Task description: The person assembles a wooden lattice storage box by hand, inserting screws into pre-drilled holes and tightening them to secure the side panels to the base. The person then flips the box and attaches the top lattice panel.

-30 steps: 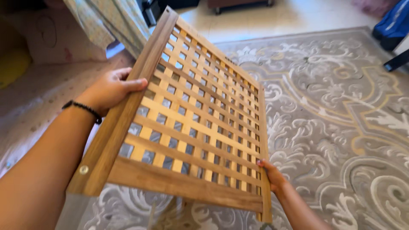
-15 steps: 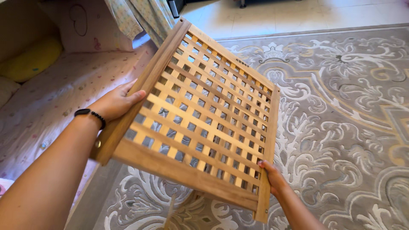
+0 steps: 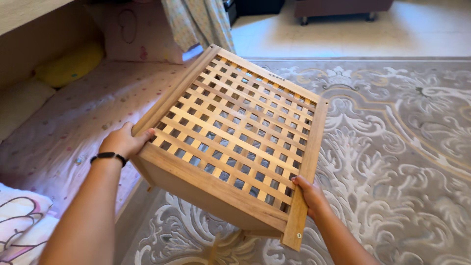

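A square wooden lattice panel in a thick wooden frame hangs in the air in front of me, tilted with its far edge higher. My left hand, with a black band on the wrist, grips the frame's left edge near the front corner. My right hand holds the frame's right edge near the front corner, fingers under the rail. A screw head shows on the front right corner. Something wooden under the panel is mostly hidden.
A low mattress with a pink patterned sheet lies at the left, with a yellow cushion and a pink pillow at its far end. A grey ornate carpet covers the floor at the right. Pale tiles and dark furniture are behind it.
The panel has tipped flatter and moved lower and away from me. My left hand slid down its left edge toward the front corner. My view swung left, showing more of the mattress.
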